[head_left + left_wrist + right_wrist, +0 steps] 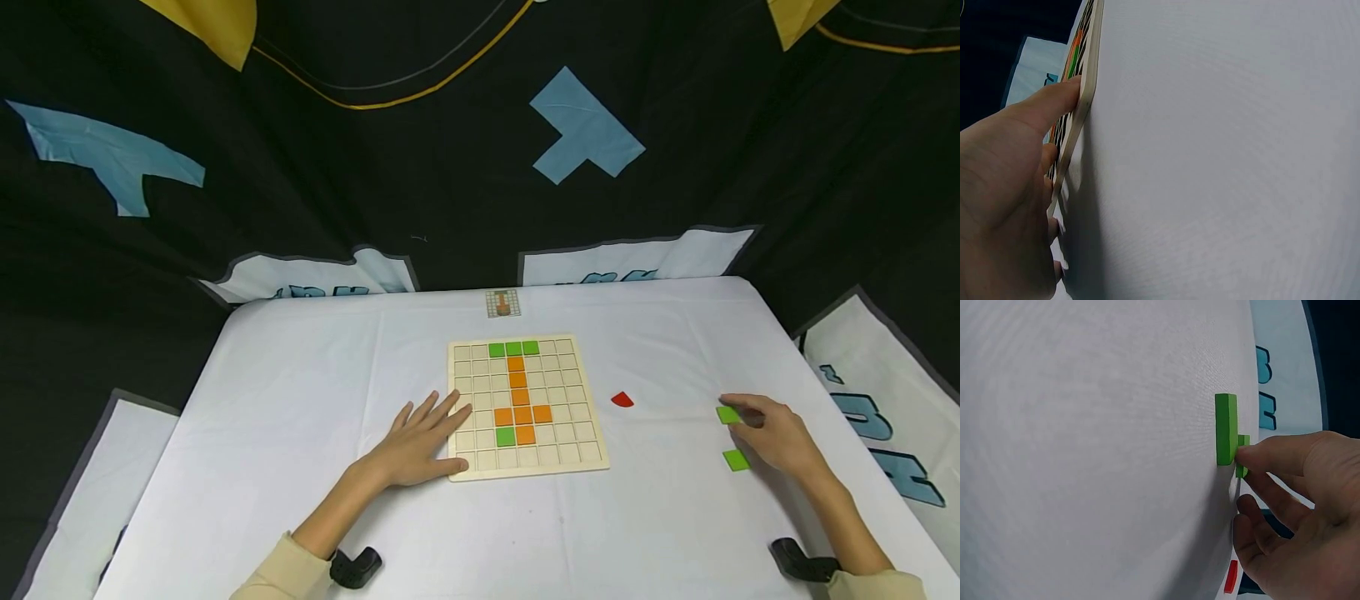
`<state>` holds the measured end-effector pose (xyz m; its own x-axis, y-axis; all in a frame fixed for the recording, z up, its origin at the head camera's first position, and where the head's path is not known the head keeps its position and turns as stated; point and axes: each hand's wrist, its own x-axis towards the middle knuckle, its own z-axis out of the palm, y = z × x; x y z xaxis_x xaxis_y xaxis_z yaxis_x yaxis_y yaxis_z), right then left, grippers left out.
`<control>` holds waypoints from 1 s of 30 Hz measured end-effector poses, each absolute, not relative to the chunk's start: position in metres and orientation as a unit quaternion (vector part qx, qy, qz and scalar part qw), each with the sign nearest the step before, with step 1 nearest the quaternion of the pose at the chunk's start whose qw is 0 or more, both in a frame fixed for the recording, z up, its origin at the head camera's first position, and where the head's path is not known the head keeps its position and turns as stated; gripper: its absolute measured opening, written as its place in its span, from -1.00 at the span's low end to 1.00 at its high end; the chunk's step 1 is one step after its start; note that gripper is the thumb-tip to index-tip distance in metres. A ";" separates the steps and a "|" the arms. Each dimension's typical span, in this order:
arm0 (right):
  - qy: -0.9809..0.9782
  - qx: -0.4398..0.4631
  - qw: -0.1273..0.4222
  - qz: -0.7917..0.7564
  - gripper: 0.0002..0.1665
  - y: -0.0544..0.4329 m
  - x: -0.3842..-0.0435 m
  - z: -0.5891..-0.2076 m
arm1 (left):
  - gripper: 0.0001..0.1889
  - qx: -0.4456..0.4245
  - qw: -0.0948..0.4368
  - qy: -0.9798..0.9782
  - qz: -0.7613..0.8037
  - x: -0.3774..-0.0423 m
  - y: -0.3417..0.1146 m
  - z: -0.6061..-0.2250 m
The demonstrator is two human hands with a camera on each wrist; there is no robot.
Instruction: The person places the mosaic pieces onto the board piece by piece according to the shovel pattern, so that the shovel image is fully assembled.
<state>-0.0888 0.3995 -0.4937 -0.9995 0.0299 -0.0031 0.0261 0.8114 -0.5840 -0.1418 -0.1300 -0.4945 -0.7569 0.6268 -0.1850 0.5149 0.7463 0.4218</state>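
Observation:
My left hand (416, 442) lies with fingers spread over the left edge of a pale wooden grid board (573, 462), its thumb on the lower left corner. In the left wrist view, the thumb and fingertips rest along the board's rim (1090, 81). On the board, orange square tiles (521, 397) form a column with a short crossbar, and green square tiles (513, 348) sit at the top and lower left. At the right, my right hand (776, 433) pinches a green tile (726, 415) between thumb and index finger. A second green tile (736, 460) lies just nearer.
A red quarter-round piece (622, 400) lies right of the board on the white tablecloth (300, 375). Behind the board is a small picture card (502, 303) with a grid pattern. A black printed curtain (450, 183) hangs beyond the table's back edge.

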 end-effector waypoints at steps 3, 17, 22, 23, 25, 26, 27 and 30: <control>-0.953 -0.016 0.006 0.304 -0.53 0.400 -0.089 -0.494 | -0.15 0.311 0.159 0.920 0.176 -0.142 -0.130 -0.494; -0.959 0.003 0.030 0.282 -0.61 0.383 -0.090 -0.486 | -0.16 0.308 0.161 0.921 0.177 -0.141 -0.130 -0.492; -0.954 0.029 0.018 0.299 -0.61 0.362 -0.092 -0.475 | -0.15 0.307 0.161 0.921 0.176 -0.141 -0.130 -0.493; -0.952 0.036 0.016 0.302 -0.61 0.357 -0.092 -0.473 | -0.15 0.307 0.160 0.921 0.176 -0.141 -0.130 -0.493; -0.949 0.052 0.017 0.311 -0.62 0.346 -0.094 -0.469 | -0.15 0.307 0.160 0.921 0.177 -0.141 -0.130 -0.493; -0.948 0.059 0.021 0.313 -0.62 0.342 -0.095 -0.467 | -0.16 0.307 0.160 0.921 0.178 -0.141 -0.130 -0.493; -0.946 0.066 0.024 0.316 -0.62 0.337 -0.096 -0.466 | -0.15 0.307 0.160 0.921 0.178 -0.141 -0.130 -0.493; -0.942 0.089 0.033 0.322 -0.62 0.321 -0.098 -0.464 | -0.15 0.306 0.161 0.921 0.179 -0.141 -0.130 -0.494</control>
<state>-0.0981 0.3215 -0.4637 -0.9821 -0.1463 0.1188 -0.1884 0.7774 -0.6002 -0.1411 -0.1297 -0.4939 -0.7600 0.6221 -0.1880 0.5068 0.7484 0.4278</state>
